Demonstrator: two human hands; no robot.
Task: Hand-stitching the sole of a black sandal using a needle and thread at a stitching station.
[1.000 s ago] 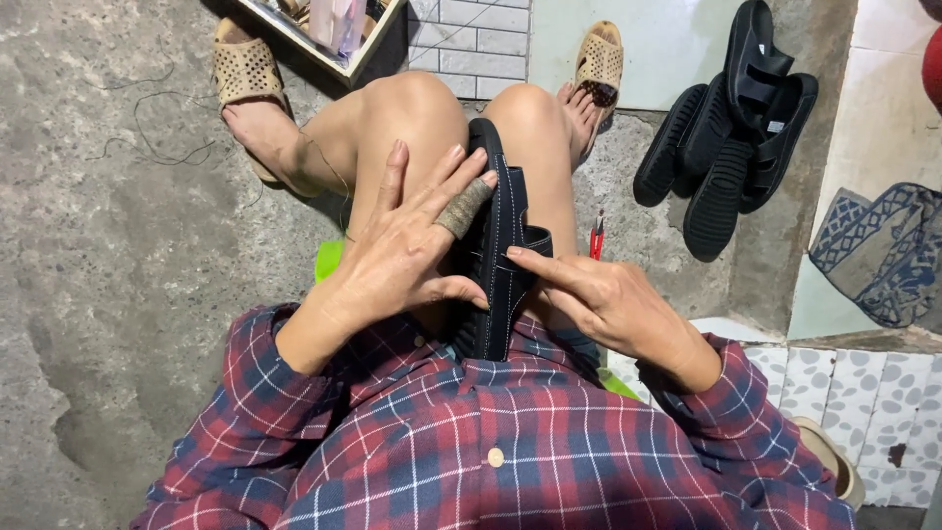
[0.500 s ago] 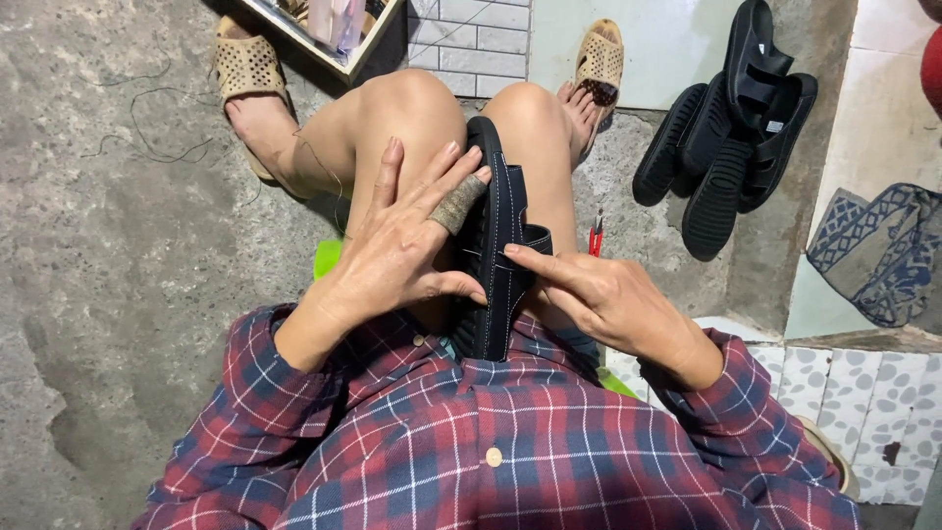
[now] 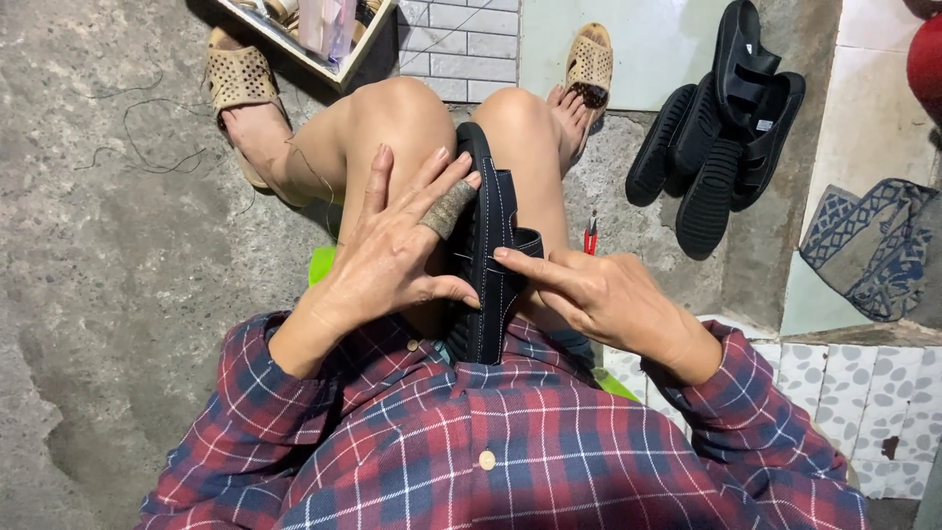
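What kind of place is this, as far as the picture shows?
Probably a small, informal shoe-repair spot at floor level: a black sandal clamped between the knees, more black sandals piled nearby, and loose thread on rough concrete floor.

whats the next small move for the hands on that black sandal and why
Probably pinch the sandal's strap between both hands: the black sandal stands on edge between the knees, the left hand lies spread against it, and the right hand only touches it with a fingertip.

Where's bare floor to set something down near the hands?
Free: the grey concrete on the left, bordered by the left leg and loose threads. Crowded: the lap, where left hand and right hand press the black sandal; the right, with piled black sandals and mat.
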